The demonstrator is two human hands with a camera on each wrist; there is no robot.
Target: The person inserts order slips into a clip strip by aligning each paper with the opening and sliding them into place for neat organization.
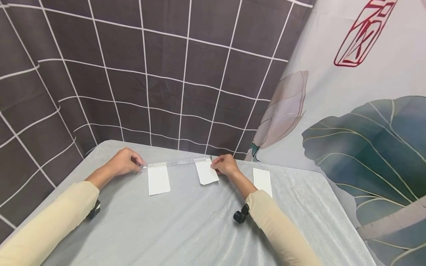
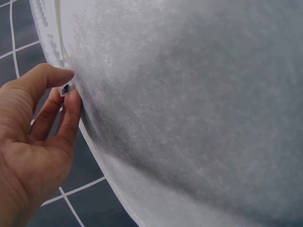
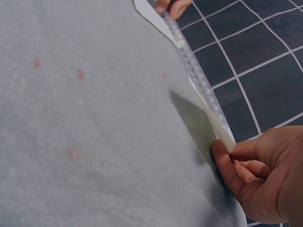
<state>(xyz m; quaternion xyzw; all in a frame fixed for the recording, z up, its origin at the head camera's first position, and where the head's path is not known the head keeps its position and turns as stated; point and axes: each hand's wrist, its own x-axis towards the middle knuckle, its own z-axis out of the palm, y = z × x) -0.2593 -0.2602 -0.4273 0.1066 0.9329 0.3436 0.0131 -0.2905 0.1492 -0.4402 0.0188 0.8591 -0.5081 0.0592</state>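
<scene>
A clear plastic strip, possibly a ruler, lies along the far side of the table. My left hand pinches its left end between thumb and fingers; a small dark spot shows at that end in the left wrist view. At the strip's other end, my right hand pinches the edge of a white paper piece. In the right wrist view this paper is partly lifted and casts a shadow. Another white paper piece sits below the strip, near the left hand.
A third white paper piece is to the right, partly covered by the right forearm. Grey cloth covers the table. Behind it hangs a dark curtain with white grid lines, and a leaf-patterned curtain hangs at right.
</scene>
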